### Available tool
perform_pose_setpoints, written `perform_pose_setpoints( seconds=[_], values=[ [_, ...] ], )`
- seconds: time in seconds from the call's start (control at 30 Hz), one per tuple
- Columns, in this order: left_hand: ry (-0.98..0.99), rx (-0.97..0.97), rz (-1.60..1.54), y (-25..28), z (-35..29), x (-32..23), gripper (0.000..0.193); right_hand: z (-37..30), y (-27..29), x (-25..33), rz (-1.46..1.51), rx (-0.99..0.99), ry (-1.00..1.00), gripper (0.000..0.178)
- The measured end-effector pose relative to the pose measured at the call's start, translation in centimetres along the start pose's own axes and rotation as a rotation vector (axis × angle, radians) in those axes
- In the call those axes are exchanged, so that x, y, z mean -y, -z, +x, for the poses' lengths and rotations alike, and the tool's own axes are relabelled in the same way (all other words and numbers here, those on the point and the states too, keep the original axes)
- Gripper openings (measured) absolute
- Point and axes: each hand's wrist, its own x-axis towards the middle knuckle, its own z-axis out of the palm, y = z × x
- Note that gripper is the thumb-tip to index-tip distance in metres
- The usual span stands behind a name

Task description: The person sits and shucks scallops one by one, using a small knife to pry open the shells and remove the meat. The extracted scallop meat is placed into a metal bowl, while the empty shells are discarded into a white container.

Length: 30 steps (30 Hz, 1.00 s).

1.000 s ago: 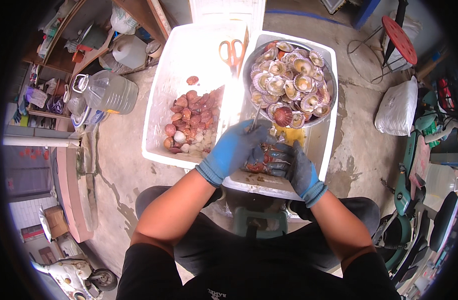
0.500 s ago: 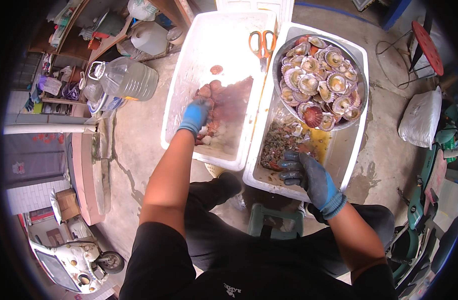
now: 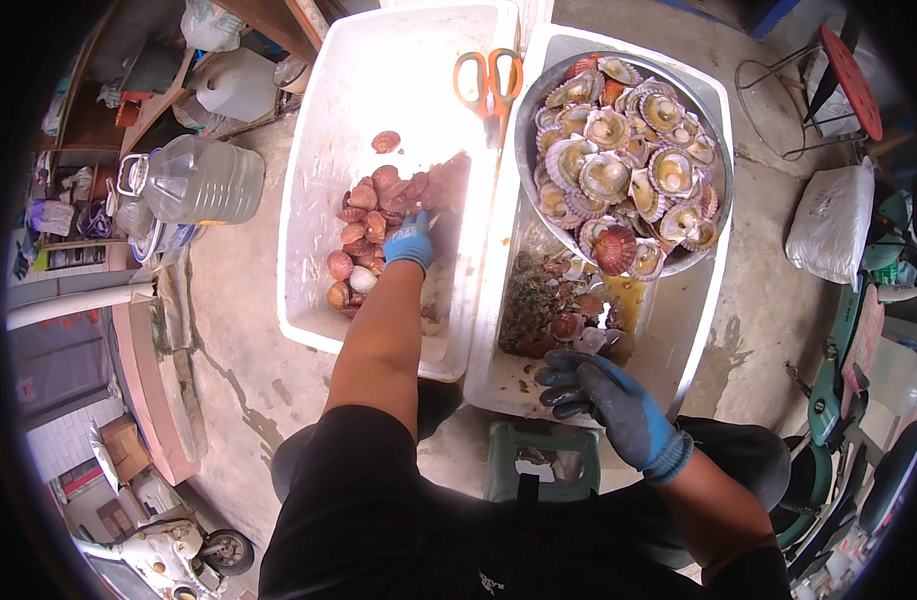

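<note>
My left hand (image 3: 410, 243), in a blue glove, reaches down among the reddish scallops (image 3: 358, 235) in the left white foam box (image 3: 303, 200). Its fingertips are blurred among the shells, so any grip is hidden. My right hand (image 3: 618, 405), in a grey and blue glove, hovers over the near edge of the right foam box (image 3: 706, 335). Its fingers point left, loosely bent and a little apart, with nothing visible in them. Below the fingers' far side lie empty shells and dark scraps (image 3: 543, 310). A metal basin (image 3: 528, 140) heaped with opened scallops (image 3: 608, 170) rests across the right box.
Orange-handled scissors (image 3: 490, 90) lie on the rims where the boxes meet. A green stool (image 3: 503, 470) stands close to my legs. At left is a large clear water jug (image 3: 203, 180); at right, a white sack (image 3: 833, 215) and a red-topped stool (image 3: 850, 85).
My left hand has moved right and deeper among the scallops. The head view has shifted, so the boxes appear farther left. Shells have appeared on the scraps near my right hand, which keeps its pose.
</note>
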Motion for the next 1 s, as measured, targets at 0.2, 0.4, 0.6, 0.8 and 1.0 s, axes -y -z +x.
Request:
perform_pose_setpoints(
  seconds=[0.2, 0.4, 0.6, 0.8, 1.0],
  values=[
    [-0.127, 0.109, -0.085, -1.4, -0.4, 3.2, 0.030, -0.7, -0.1, 0.2, -0.026, 0.031, 0.035, 0.046],
    [0.186, 0.509, -0.906, 8.7, -6.1, 4.8, 0.019, -1.2, 0.2, -0.8, -0.123, 0.022, 0.078, 0.047],
    [0.029, 0.423, -1.144, 24.6, -14.7, -1.7, 0.013, -2.0, -1.2, -1.2, -0.326, 0.008, 0.429, 0.054],
    [-0.369, 0.268, -1.040, 27.7, -25.6, -12.7, 0.032, -3.2, -2.3, -0.7, -0.373, -0.100, 0.654, 0.059],
    [-0.617, 0.052, -1.035, 23.9, -27.6, -18.3, 0.048, -2.7, -0.2, -0.2, 0.145, -0.187, 0.237, 0.035]
  ],
)
